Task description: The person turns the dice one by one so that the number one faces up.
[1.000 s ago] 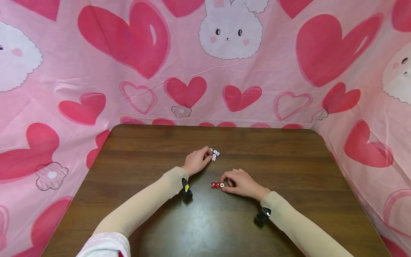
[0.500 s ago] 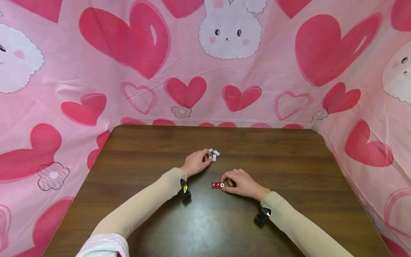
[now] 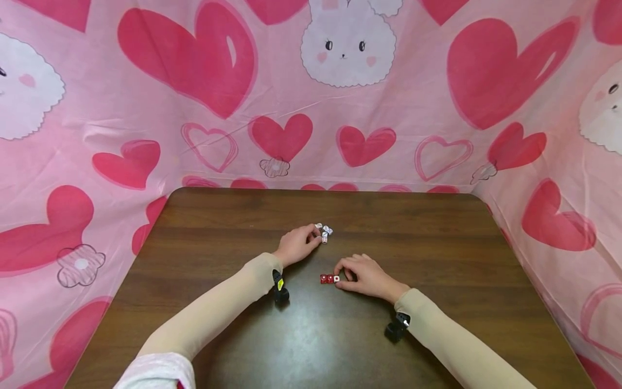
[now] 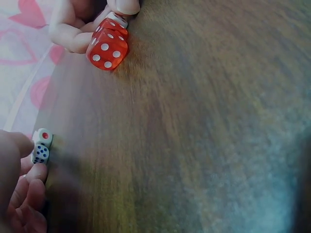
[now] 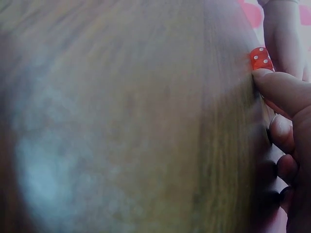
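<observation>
Dice row [image 3: 330, 279] unmoved, right hand [image 3: 368, 276] pinching white die [image 3: 336, 279].

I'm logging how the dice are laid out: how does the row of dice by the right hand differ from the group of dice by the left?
Colour: the row of dice shows red dice with a white die at one end; the group of dice shows only white ones. Layout: the row is straight; the group is irregular. Place: in the head view, the row lies nearer, the group farther. Both are at the wooden table.
</observation>
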A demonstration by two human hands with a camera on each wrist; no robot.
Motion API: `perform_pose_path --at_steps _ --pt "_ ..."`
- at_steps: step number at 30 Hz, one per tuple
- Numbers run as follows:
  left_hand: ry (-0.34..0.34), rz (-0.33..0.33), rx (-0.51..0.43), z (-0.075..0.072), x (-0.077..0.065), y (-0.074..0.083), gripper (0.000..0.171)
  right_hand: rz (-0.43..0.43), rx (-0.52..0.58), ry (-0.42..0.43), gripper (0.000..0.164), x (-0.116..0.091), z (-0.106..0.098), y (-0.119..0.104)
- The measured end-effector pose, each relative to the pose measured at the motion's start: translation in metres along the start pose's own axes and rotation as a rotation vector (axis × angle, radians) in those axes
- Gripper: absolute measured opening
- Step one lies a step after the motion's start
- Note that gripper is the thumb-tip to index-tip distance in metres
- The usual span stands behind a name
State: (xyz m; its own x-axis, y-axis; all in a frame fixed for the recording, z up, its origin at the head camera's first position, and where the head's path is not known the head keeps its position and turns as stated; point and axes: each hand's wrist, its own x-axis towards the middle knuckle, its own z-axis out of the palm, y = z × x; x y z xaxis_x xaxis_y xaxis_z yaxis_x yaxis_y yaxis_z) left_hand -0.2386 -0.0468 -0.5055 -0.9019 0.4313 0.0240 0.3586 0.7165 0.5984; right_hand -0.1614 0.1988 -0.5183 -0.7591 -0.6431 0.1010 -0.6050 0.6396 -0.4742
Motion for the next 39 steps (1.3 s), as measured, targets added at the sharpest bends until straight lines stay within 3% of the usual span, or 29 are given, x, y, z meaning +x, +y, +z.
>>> perform_pose_path --at_steps 39 --pt "0.005 0.022 -0.042 -0.0004 -0.0062 -0.0043 0.011 0.004 0.007 0.012 0.02 -0.0019 -0.0001 -0.003"
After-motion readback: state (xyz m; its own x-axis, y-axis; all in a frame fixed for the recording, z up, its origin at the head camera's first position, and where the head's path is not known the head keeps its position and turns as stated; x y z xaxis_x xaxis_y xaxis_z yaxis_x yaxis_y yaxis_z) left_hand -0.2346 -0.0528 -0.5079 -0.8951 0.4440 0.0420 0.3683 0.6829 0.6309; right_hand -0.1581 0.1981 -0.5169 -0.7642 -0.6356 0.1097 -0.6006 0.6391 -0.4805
